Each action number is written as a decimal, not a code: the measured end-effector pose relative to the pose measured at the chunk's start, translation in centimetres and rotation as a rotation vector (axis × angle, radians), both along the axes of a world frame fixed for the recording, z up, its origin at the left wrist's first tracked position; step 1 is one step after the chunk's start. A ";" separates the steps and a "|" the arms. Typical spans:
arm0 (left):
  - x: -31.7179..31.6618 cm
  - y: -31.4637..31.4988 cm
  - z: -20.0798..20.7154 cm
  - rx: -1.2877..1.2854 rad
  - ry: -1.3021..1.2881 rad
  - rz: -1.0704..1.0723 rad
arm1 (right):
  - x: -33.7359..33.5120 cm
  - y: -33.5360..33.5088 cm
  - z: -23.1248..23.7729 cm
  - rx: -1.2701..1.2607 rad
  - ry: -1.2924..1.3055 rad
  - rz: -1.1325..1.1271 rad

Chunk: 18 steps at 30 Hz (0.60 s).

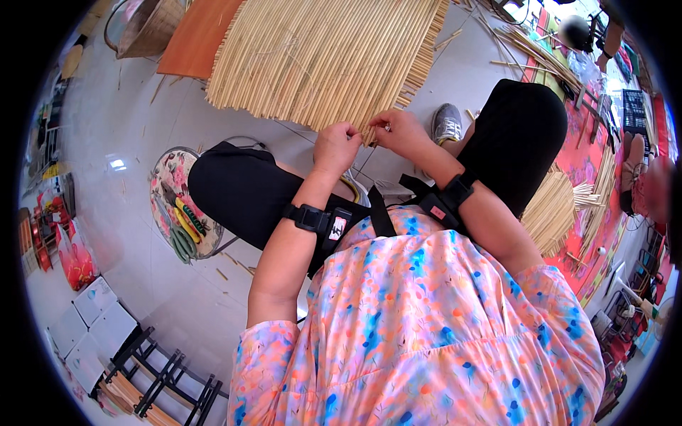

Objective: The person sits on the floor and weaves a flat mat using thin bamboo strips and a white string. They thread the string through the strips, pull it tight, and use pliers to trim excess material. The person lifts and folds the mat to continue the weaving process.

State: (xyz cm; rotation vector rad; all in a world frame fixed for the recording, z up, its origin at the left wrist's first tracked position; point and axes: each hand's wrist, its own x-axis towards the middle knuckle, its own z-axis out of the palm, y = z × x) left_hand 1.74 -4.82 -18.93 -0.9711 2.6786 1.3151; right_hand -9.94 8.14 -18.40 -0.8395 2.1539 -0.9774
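Observation:
A wide mat of pale, straw-coloured stalks [312,60] lies side by side in front of me, its near edge uneven. My left hand [337,149] is closed in a pinch right at that edge, thumb and fingertips together. Close beside it, my right hand [401,135] is also closed, its fingers bent and pinching. A short stalk end [368,135] shows between the two hands at the mat's near corner. What the fingertips hold is too small and partly hidden to make out.
An orange-brown board [195,39] reaches under the mat's left side, near a woven basket [149,30]. A floral stool [167,177] bearing scissors-like coloured tools stands by my left knee. At right, a round stalk piece [550,213] lies on red patterned sheeting; loose stalks [540,57] lie beyond.

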 end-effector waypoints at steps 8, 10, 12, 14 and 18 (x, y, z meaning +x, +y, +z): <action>0.1 0.1 0.1 -0.003 -0.001 -0.005 | 0.3 -0.1 1.2 -0.044 0.077 0.056; 0.0 0.2 0.1 0.006 0.010 -0.001 | 0.4 -0.2 0.7 -0.071 0.074 0.044; 0.0 0.2 0.2 0.007 0.016 -0.003 | 0.4 -0.2 0.3 -0.065 0.081 0.035; 0.0 0.2 0.2 0.001 0.018 -0.011 | 0.3 -0.2 0.0 -0.025 0.099 0.030; 0.1 0.2 0.1 -0.021 0.024 -0.021 | 0.4 -0.3 0.2 0.021 0.105 0.008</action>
